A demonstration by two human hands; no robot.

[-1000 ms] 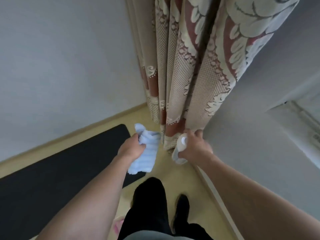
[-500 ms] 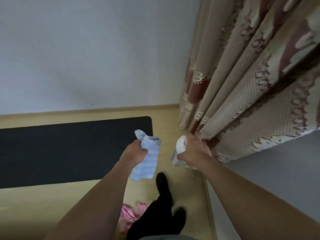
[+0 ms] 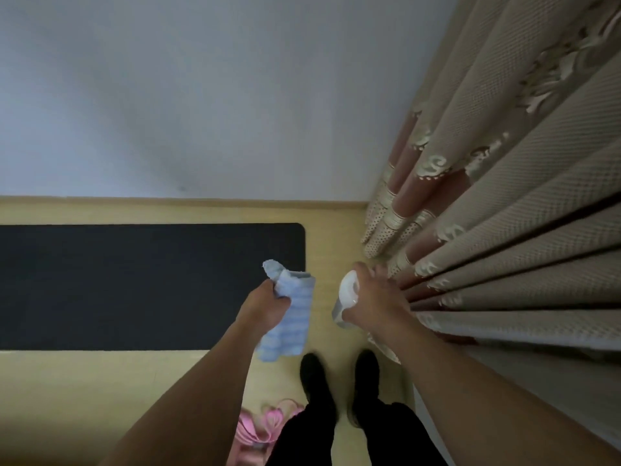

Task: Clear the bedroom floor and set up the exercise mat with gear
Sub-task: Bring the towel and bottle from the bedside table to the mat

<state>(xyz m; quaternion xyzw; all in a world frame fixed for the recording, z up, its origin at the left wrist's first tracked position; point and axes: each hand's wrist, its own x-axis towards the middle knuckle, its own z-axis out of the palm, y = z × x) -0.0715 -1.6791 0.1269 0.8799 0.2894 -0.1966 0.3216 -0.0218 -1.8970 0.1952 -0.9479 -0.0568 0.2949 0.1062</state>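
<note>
Nearest me, a pink item (image 3: 265, 428), its kind unclear, lies on the wooden floor (image 3: 100, 398) beside the person's dark-clad feet (image 3: 339, 381). Above these, I see the left hand (image 3: 265, 306) curled round a light blue striped towel (image 3: 289, 317), which hangs down from the grip. The right hand (image 3: 376, 299) grips a white bottle (image 3: 347, 295), held just beside the patterned curtain (image 3: 504, 213). Farther out, the black exercise mat (image 3: 134, 284) lies flat on the floor, parallel to the grey wall (image 3: 201, 95) behind it.
</note>
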